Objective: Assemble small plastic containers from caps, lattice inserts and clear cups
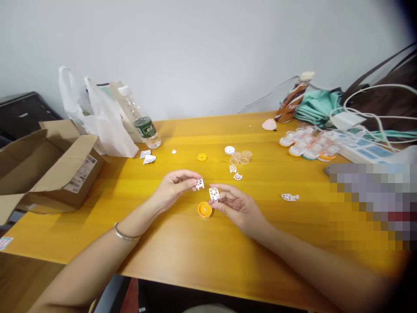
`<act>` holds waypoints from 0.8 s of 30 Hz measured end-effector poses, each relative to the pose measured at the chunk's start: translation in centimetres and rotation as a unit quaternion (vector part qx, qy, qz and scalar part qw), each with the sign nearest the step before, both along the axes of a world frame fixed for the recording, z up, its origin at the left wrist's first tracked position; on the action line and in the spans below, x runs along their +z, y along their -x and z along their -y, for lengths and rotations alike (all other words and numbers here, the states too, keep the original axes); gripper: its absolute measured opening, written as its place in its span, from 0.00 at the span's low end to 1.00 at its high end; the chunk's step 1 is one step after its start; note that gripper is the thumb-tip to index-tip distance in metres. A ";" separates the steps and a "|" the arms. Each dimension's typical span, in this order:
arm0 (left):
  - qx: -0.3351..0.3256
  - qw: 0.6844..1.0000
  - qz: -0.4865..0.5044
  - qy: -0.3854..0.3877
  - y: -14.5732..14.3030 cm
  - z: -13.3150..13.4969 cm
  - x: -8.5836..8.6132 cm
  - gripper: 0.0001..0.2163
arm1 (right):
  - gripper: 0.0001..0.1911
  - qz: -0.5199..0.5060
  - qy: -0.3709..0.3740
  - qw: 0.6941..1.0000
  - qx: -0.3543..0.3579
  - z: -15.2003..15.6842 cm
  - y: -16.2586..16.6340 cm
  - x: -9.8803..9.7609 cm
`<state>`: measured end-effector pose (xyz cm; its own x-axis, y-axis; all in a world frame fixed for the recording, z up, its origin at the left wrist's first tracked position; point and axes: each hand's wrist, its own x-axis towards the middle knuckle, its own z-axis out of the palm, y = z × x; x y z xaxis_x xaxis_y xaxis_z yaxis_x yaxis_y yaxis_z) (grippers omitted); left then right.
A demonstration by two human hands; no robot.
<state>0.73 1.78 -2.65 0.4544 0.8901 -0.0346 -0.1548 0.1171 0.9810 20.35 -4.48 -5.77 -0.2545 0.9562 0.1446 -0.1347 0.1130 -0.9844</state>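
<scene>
Between the thumb and fingers of my left hand point(177, 186) is a small white openwork plastic piece point(200, 184). My right hand point(239, 208) pinches a second white openwork piece point(214, 194), held upright close to the first but apart from it. Just below the two pieces, an orange round cap point(205, 210) with a small white dot at its centre lies on the table. Two more white openwork pieces point(233, 169) rest farther back, by several clear small cups point(241, 157). A white disc point(230, 150) and a yellow disc point(202, 157) lie behind my hands.
At left stand an open cardboard box point(78, 174), a white plastic bag point(104, 121) and a water bottle point(146, 128). To the right are a leaf-shaped white piece point(289, 197), clear cups with coloured bases point(309, 143), a brown bottle point(291, 102) and a power strip point(361, 152) with cables.
</scene>
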 end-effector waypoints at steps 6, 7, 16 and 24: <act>0.002 1.000 -0.009 0.019 -0.5 0.3 -0.7 0.12 | 0.21 0.013 0.032 0.999 -0.005 -0.4 -0.1 0.0; -0.007 1.000 -0.017 0.011 -0.5 0.5 -0.7 0.14 | 0.22 0.014 0.040 0.999 -0.007 -0.4 0.0 0.1; -0.043 0.977 -0.116 -0.174 -0.6 1.5 0.1 0.08 | 0.16 -0.001 0.102 0.995 0.009 -0.7 0.0 0.2; -0.078 0.904 -0.213 -0.363 -0.4 1.2 -0.4 0.09 | 0.15 -0.007 0.128 0.991 0.046 -0.6 -0.1 0.5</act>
